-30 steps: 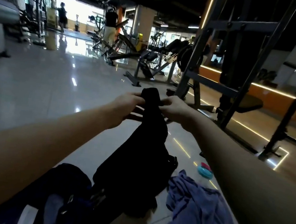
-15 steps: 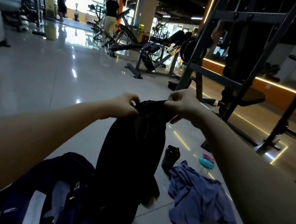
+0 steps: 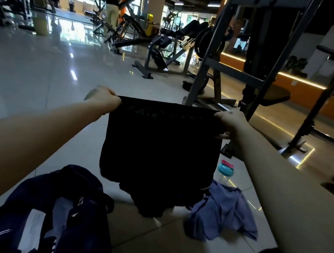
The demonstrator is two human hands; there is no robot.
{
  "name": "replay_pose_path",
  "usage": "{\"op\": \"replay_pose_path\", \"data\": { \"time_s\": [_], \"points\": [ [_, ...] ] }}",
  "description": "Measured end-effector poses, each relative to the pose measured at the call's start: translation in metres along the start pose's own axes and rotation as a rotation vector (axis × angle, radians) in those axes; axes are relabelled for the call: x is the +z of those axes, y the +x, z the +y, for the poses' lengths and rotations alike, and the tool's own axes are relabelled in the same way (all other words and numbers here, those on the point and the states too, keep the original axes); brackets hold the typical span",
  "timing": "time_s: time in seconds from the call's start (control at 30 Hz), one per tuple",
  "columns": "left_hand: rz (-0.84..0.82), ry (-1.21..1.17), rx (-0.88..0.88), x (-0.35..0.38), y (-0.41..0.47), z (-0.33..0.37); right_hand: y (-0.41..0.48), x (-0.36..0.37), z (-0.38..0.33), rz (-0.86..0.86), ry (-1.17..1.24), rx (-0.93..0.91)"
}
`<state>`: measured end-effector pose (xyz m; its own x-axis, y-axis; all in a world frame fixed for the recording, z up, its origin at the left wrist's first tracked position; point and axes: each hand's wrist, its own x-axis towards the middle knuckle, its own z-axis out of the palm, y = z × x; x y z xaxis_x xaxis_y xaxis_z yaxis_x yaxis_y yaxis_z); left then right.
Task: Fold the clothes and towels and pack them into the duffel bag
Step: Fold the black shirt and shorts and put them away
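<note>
Hands (image 3: 103, 99) now apart; black garment (image 3: 160, 146) spread taut.

bottle (image 3: 224, 170) on tiled floor (image 3: 40, 80); rack (image 3: 239, 71) behind it; bench machine (image 3: 161, 47) beyond

Plain black garment (image 3: 161, 147) with faint grey marking below the top edge; navy duffel bag (image 3: 24, 203) with white panels and short white stripes. Unpatterned muted blue-violet cloth (image 3: 224, 214); bottle (image 3: 225, 170) with teal lid and pink tab. Glossy pale grey floor (image 3: 40, 80) in large tiles with dark joints; orange wall band (image 3: 293, 94) edged by a yellow light strip.
</note>
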<state>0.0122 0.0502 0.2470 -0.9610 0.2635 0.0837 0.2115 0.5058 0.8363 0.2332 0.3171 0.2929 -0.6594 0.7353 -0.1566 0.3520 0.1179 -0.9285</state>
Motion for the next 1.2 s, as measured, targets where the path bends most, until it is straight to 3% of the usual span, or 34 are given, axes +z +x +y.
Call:
{"op": "replay_pose_path", "data": {
  "time_s": [0.07,0.13,0.23,0.3,0.37,0.43,0.5,0.6,0.7,0.83,0.97,1.07,1.2],
  "points": [
    [0.019,-0.036,-0.022,0.003,-0.005,0.006,0.008,0.001,0.001,0.038,0.054,0.022],
    [-0.068,-0.223,-0.079,0.006,-0.012,0.017,0.014,0.004,0.002,0.047,0.047,0.019],
    [-0.24,-0.412,-0.136,0.013,-0.021,0.035,0.016,0.012,0.009,0.052,-0.348,-0.057],
    [-0.302,-0.434,-0.128,0.019,-0.027,0.049,0.01,0.024,0.015,-0.067,-0.654,-0.093],
    [-0.311,-0.425,-0.116,0.029,-0.033,0.061,-0.001,0.041,0.017,-0.285,-0.745,-0.163],
    [-0.297,-0.38,-0.088,0.04,-0.039,0.069,-0.022,0.063,0.011,-0.467,-0.619,-0.261],
    [-0.273,-0.321,-0.051,0.051,-0.043,0.076,-0.038,0.085,0.002,-0.527,-0.476,-0.348],
    [-0.281,-0.263,-0.02,0.055,-0.044,0.081,-0.045,0.113,-0.006,-0.441,-0.316,-0.372],
    [-0.362,-0.215,0.038,0.048,-0.04,0.078,-0.037,0.117,0.002,-0.317,-0.235,-0.268],
    [-0.363,0.017,0.184,0.033,-0.03,0.062,-0.025,0.094,0.007,-0.19,-0.204,-0.184],
    [-0.364,0.129,0.214,0.017,-0.018,0.039,-0.013,0.048,0.01,-0.081,-0.204,-0.158],
    [-0.305,0.175,0.214,0.006,-0.01,0.026,-0.011,0.022,0.008,-0.001,-0.155,-0.108],
    [-0.098,0.388,0.245,-0.003,0.005,0.007,-0.009,0.002,0.002,0.037,-0.036,-0.053]
  ]
}}
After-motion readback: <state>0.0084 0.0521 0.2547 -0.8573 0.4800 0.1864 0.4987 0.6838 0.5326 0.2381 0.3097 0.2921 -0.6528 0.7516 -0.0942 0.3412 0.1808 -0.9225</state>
